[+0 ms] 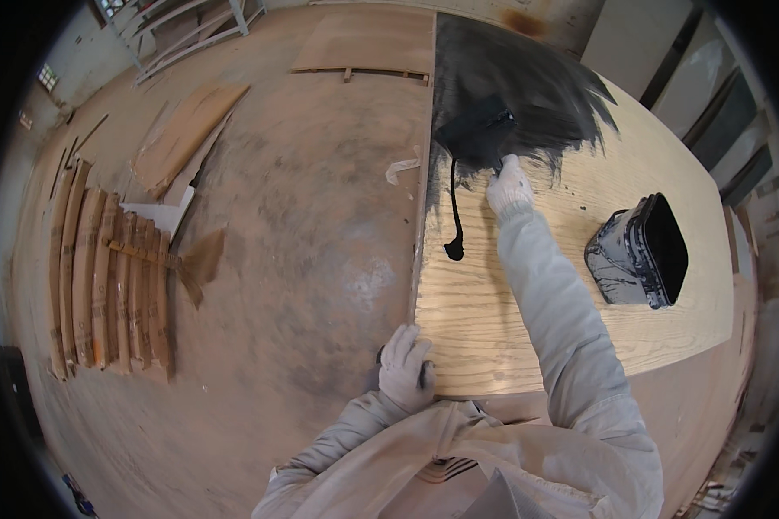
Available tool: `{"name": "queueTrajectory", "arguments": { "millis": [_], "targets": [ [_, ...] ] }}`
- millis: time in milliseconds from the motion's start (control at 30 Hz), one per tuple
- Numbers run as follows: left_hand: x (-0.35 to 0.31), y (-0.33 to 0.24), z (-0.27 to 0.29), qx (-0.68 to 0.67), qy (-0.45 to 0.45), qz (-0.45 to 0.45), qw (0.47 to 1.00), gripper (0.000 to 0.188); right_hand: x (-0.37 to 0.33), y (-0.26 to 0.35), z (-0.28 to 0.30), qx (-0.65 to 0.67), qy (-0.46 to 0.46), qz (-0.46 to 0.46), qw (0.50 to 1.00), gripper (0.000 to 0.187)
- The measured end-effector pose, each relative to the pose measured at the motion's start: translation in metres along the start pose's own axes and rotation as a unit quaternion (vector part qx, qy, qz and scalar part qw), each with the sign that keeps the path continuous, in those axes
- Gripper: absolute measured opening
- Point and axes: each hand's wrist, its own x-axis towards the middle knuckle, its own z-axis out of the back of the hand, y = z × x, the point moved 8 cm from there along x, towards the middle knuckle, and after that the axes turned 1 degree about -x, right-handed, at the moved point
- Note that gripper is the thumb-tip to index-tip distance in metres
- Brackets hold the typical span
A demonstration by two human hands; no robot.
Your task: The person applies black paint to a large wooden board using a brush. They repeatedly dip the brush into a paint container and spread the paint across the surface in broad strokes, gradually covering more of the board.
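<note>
The right arm stretches far forward, gloved right hand (511, 188) with fingers clenched on one black, broad-bladed tool (474, 134) at the board's (476, 333) dark-coated far end — left hand (403, 370) bent by the near-left corner, its grip unclear. One smeared bucket (616, 259) stands right of the arm; brown cardboard (82, 281) lies left.

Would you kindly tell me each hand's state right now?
Left hand: by the wooden board; open or closed cannot be told.
Right hand: closed, holding the wide black tool.
</note>
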Motion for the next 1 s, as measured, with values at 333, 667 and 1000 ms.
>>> {"name": "queueTrajectory", "arguments": {
  "millis": [333,667,1000],
  "targets": [
    [-0.017,-0.009,0.014,0.107,-0.140,0.045,0.983,0.063,-0.158,-0.020,0.007,-0.017,0.053,0.118,0.991,0.034],
    [-0.117,0.006,-0.012,-0.067,-0.398,0.253,0.879,0.048,-0.247,-0.044,0.016,-0.011,0.098,0.273,0.957,0.035],
    [-0.390,0.007,-0.091,-0.030,-0.411,0.556,0.722,0.037,-0.164,-0.020,0.006,0.041,0.084,0.279,0.956,0.032]
  ]
}}
